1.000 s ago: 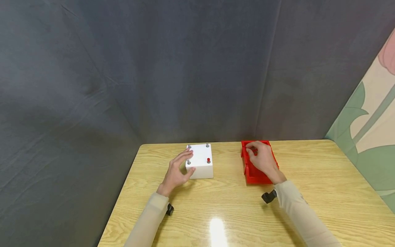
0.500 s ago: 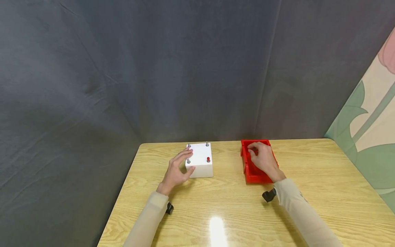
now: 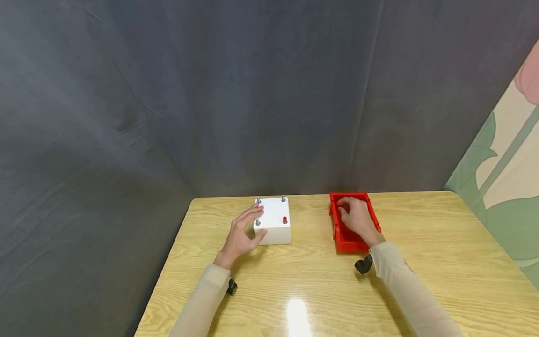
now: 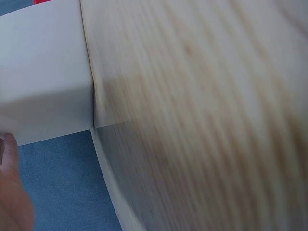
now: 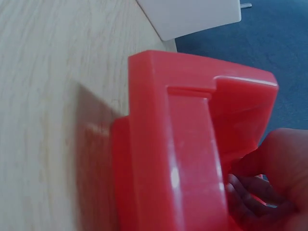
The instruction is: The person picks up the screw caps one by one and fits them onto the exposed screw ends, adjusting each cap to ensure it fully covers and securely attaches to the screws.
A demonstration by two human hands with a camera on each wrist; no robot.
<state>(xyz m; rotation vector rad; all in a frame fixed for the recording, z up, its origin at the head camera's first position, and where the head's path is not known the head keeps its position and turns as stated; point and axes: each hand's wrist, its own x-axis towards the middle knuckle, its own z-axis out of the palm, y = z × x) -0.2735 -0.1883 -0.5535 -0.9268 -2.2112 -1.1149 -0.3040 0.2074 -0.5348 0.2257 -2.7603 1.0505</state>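
Observation:
My left hand (image 3: 238,238) holds the left side of a white box (image 3: 275,235), fingers over its top and thumb at the front face. In the left wrist view, the thumb (image 4: 10,154) touches the lower face of the box (image 4: 45,72). Metal posts stand at the box's corners; the front right post carries a red cap (image 3: 284,219). My right hand (image 3: 358,217) reaches into a red bin (image 3: 349,247) with its fingers curled. From the right wrist, those fingers (image 5: 240,192) sit behind the bin's wall (image 5: 192,144); whether they pinch anything is hidden.
Both things stand on a wooden table (image 3: 311,276) near its back edge, with a gap between them. A dark curtain (image 3: 269,93) hangs behind the table. A patterned panel (image 3: 509,187) stands at the right.
The right hand's fingers have curled closer together and stay low inside the red bin, with the wrist shifted slightly. The left hand and the white box have not visibly moved.

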